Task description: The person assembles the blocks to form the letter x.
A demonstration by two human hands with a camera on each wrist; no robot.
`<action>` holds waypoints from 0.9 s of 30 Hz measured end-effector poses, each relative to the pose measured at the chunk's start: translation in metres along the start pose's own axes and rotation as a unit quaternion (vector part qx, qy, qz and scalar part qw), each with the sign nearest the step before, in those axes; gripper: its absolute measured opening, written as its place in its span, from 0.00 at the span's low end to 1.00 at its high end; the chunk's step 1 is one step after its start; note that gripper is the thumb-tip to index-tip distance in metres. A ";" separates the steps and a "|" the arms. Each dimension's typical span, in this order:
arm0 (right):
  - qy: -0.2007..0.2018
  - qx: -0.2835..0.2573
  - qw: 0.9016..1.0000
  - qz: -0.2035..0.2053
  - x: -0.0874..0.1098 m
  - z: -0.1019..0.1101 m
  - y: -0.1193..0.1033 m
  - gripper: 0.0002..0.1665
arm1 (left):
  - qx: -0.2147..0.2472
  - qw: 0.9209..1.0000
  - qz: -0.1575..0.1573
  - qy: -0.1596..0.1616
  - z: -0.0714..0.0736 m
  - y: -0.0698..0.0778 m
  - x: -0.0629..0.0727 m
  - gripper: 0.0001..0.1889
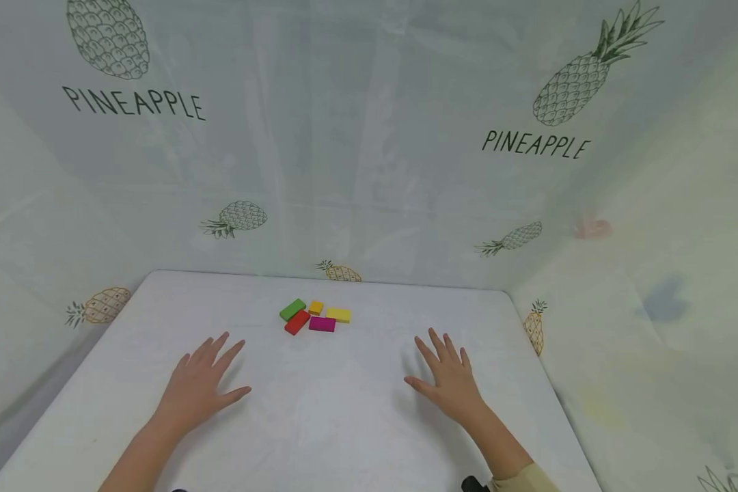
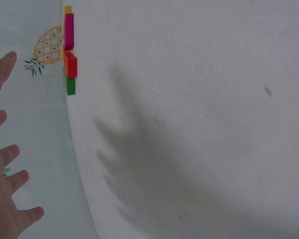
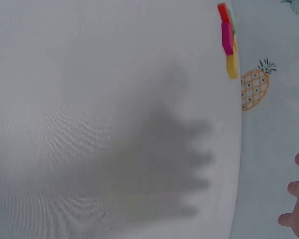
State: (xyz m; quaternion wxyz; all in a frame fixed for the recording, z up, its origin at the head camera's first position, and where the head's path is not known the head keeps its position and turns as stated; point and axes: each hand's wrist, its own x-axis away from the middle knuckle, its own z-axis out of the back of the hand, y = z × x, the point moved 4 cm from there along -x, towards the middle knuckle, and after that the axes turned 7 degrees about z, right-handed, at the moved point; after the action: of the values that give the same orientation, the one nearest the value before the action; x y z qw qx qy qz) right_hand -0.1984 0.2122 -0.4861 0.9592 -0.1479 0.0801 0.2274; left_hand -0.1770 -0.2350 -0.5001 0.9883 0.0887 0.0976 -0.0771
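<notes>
Several small coloured blocks lie together toward the far side of the table in the head view: a green block [image 1: 292, 309], a red block [image 1: 297, 322], a small orange block [image 1: 316, 308], a magenta block [image 1: 322, 324] and a yellow block [image 1: 339, 315]. My left hand [image 1: 193, 389] hovers over the table to their left, fingers spread, holding nothing. To their right, my right hand [image 1: 449, 383] is held up likewise, fingers apart and nothing in it. Both hands cast shadows on the tabletop and stand apart from the blocks.
The white table [image 1: 320, 424] has its far edge just behind the blocks. A pale curtain [image 1: 344, 137] printed with pineapples hangs behind and around it. A dark object [image 1: 472, 484] shows beside the right sleeve [image 1: 525, 480].
</notes>
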 end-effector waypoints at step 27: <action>0.004 -0.258 0.966 -0.031 -0.060 -0.030 -0.046 0.43 | 0.146 0.985 0.088 -0.037 -0.033 0.043 -0.039 0.43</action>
State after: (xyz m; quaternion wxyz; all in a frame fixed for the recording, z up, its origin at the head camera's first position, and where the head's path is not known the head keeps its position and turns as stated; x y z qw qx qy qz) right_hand -0.2328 0.1386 -0.4900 0.8948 -0.3935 0.0177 0.2099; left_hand -0.2132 -0.1818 -0.5174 0.9706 0.2370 0.0404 -0.0060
